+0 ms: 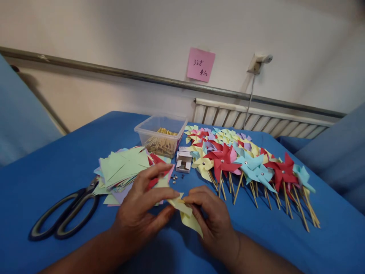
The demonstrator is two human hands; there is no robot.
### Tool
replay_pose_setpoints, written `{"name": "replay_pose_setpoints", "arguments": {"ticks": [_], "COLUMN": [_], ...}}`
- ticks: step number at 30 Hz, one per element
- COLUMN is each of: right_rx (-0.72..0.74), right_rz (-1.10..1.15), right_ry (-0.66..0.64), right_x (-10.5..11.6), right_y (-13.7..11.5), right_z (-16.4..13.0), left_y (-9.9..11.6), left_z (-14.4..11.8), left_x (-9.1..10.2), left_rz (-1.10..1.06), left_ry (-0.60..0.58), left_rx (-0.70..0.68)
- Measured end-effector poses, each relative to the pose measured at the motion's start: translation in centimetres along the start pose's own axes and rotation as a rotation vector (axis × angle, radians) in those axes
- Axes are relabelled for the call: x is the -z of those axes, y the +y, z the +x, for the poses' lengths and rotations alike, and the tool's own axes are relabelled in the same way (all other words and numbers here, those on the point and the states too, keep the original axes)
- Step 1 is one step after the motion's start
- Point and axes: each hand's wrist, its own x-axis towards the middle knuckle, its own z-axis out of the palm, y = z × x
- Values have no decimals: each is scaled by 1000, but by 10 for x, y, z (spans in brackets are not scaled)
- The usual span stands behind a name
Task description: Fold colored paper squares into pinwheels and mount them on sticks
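A pale yellow paper pinwheel, partly folded, is held between my two hands above the blue cloth. My right hand pinches it near the middle, thumb and fingers closed on the folded paper. My left hand grips its left side between thumb and fingers, with the index finger laid along the upper edge. Some folds are hidden behind my fingers. Just beyond my hands lie several small metal pins by a small white open box.
Cut paper sheets are piled at left, beside large scissors. A clear plastic box of wooden sticks stands behind. Finished pinwheels on sticks cover the right side. A radiator lines the wall.
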Motion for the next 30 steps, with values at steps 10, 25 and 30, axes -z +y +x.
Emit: {"name": "replay_pose_setpoints", "arguments": {"ticks": [10,25,30], "right_rx": [142,-327,-497], "right_rz": [-112,84,214], "right_ry": [-39,-158,-122], "right_x": [1,3,-12], "right_y": [5,12,23], "right_z": [-5,5,0], "left_y": [8,-5,-11], "left_z": [5,19,18], "left_x": [8,5,-2], "left_rz": [126,53,-90], "left_ry": [-68,-463,-485], "left_rx": [-59,180,297]}}
